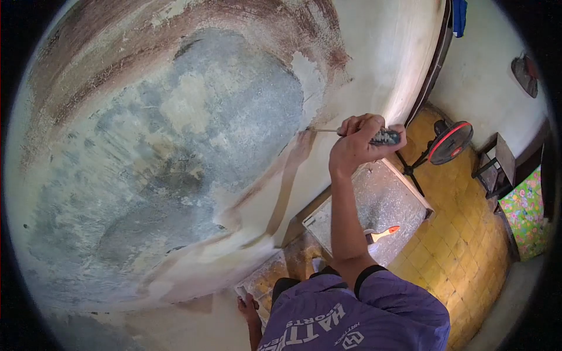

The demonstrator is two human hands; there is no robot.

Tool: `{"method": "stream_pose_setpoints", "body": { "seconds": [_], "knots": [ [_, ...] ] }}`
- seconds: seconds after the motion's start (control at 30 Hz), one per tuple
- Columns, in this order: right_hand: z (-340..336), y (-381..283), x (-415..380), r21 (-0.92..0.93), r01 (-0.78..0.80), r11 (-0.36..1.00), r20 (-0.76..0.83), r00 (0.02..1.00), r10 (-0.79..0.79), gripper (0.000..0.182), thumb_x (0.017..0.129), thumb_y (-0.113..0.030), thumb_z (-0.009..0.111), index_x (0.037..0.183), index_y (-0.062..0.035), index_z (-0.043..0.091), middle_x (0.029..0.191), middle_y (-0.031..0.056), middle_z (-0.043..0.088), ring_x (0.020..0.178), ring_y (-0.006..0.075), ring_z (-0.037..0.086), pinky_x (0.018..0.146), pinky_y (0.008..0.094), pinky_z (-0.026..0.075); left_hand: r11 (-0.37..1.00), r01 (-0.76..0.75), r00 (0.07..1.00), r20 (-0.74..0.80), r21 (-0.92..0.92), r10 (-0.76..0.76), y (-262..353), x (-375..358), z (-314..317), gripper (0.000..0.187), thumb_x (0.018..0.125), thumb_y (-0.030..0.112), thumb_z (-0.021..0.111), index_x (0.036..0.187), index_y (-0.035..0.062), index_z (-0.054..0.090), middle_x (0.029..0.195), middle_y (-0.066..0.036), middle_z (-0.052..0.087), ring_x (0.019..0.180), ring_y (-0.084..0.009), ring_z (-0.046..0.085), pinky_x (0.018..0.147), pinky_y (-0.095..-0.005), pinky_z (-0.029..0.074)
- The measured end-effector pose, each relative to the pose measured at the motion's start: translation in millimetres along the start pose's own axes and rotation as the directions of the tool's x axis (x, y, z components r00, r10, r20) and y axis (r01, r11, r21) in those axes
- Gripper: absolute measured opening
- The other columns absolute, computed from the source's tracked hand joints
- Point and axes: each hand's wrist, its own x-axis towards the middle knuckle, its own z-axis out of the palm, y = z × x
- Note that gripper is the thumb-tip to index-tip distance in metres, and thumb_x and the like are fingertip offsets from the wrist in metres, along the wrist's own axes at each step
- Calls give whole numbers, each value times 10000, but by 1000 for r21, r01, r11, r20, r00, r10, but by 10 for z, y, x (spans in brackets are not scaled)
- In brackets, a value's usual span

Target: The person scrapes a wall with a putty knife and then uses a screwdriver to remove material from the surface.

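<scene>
My right hand is closed around the dark, mottled handle of a tool. Its thin metal end points left and meets the wall at the right edge of a large bluish-grey patch, where the paint is stripped or worn. Low in the view, my left hand is closed beside the lower wall, with a small pale thing at its fingers that is too small to make out. Reddish-brown areas border the patch above and along its lower right side.
Below my right arm, a brush with an orange-tipped handle lies on a speckled, wood-edged board. A standing fan, a small dark shelf and a flowered cloth are right, over yellow floor tiles.
</scene>
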Motion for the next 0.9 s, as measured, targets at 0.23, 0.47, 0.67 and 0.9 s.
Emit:
{"method": "stream_pose_setpoints", "body": {
  "seconds": [0.23,0.47,0.67,0.9],
  "knots": [
    [-6,3,0,-61,-28,998,-4,1000,28,269,987,-93,500,1088,-171,263,686,70,471,448,131,401,385,291,344,1000,-9,999,34,-3,10,-23,-3,102,166,964,180,614,912,123,467,697,29,438,525,-70,410,464,-247,326],
    [26,-138,22,-87,49,995,-79,995,-56,288,983,-100,515,1094,-158,256,690,78,483,446,129,408,389,292,365,999,-14,998,54,-52,17,-90,78,60,165,961,182,617,913,119,472,692,27,438,525,-71,404,465,-251,328],
    [-20,-77,78,-47,26,999,-33,999,-27,302,971,-70,523,1126,-149,276,679,72,498,436,125,417,384,278,367,996,-50,998,52,73,46,110,-7,102,175,954,172,625,900,120,467,682,34,424,523,-64,392,461,-254,310],
    [-79,87,-87,-74,32,997,-64,997,-37,289,962,-47,537,1128,-141,320,662,49,477,439,111,417,378,253,363,994,-47,997,65,99,41,160,11,95,203,946,166,637,880,114,453,679,36,414,523,-61,383,460,-256,298]
  ]
}}
